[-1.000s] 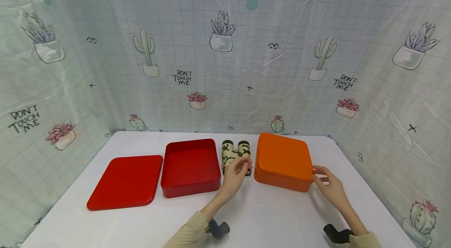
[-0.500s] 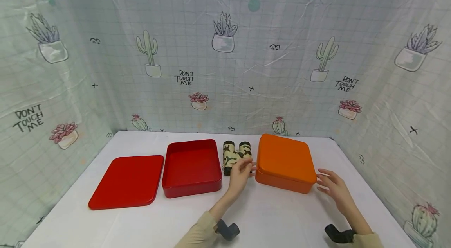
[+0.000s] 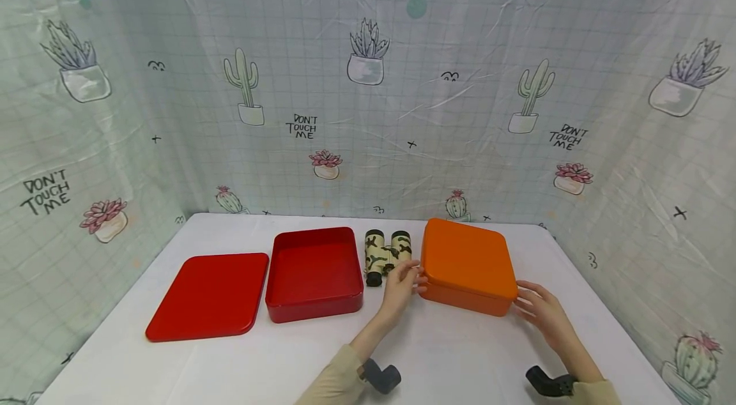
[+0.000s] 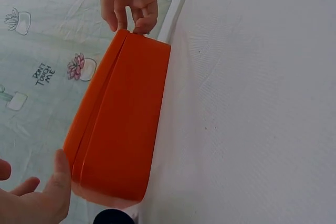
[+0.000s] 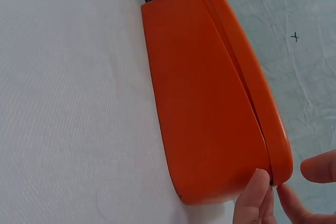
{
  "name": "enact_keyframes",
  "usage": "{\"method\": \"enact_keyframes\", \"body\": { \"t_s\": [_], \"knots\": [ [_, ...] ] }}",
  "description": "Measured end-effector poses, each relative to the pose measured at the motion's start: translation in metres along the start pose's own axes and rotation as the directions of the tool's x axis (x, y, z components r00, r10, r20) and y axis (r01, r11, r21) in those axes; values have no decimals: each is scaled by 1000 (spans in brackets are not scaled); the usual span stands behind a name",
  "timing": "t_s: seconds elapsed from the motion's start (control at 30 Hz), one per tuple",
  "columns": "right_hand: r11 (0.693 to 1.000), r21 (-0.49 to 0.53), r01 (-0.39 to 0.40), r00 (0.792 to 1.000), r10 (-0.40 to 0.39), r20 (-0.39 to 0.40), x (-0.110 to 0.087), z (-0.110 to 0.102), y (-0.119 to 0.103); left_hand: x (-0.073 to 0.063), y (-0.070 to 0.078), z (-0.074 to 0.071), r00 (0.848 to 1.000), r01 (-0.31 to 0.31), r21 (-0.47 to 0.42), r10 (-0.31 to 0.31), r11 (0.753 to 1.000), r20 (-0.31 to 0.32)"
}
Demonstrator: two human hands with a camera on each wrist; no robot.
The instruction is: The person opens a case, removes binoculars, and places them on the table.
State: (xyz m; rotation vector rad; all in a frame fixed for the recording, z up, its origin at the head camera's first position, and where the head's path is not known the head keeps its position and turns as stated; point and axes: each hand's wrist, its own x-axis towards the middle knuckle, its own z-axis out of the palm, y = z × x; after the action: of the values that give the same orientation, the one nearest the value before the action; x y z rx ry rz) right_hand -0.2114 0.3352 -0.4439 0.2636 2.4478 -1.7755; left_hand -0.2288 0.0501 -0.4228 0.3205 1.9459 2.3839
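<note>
A lidded orange box [image 3: 468,259] stands at the right of the table, its lid [image 3: 467,252] on top and a thin dark seam below the lid. At the box's left front corner is my left hand [image 3: 399,290]; in the left wrist view a fingertip [image 4: 62,156] touches the lid edge. My right hand [image 3: 543,312] is at the right side, with fingertips [image 5: 257,179] at the seam and one digit apart from the lid. Neither hand is wrapped round the box. Camouflage binoculars [image 3: 376,258] lie just left of the box, partly hidden behind my left hand.
An uncovered red box [image 3: 313,309] stands left of the binoculars. Its flat red lid [image 3: 209,296] lies further left on the white table [image 3: 460,354]. A patterned curtain [image 3: 368,111] closes off the back and both sides.
My left hand has moved right, from in front of the binoculars to the orange box's left corner. My right hand drew slightly away from the box, then came back to its side.
</note>
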Motion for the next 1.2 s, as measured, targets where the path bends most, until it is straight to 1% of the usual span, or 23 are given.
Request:
{"method": "enact_keyframes", "body": {
  "t_s": [0.13,0.23,0.33,0.43,0.6,0.77,1.0,1.1,1.2],
  "knots": [
    [996,84,-34,999,32,23,2,-2,1,9,-15,0,999,43,-47,-43,998,-4],
    [986,151,-71,997,64,51,4,-3,2,15,-25,-1,997,73,-68,-73,995,-9],
    [973,206,-104,993,92,67,4,-2,2,18,-30,-2,996,90,-82,-92,993,-14],
    [967,229,-108,992,91,83,3,-3,2,18,-30,-2,994,105,-103,-108,989,-18],
    [977,196,-88,993,70,93,-1,-4,4,16,-28,-1,992,120,-133,-123,984,-20],
    [977,185,-110,991,92,100,-3,-3,3,15,-28,-1,987,153,-167,-159,974,-25],
    [964,221,-150,985,127,115,0,-3,0,16,-29,-2,989,143,-177,-149,974,-24],
    [957,243,-156,984,129,122,2,-3,0,16,-30,-1,987,151,-182,-159,972,-29],
    [959,233,-164,983,139,121,2,-4,0,16,-29,-1,986,153,-180,-161,972,-30]
  ]
}}
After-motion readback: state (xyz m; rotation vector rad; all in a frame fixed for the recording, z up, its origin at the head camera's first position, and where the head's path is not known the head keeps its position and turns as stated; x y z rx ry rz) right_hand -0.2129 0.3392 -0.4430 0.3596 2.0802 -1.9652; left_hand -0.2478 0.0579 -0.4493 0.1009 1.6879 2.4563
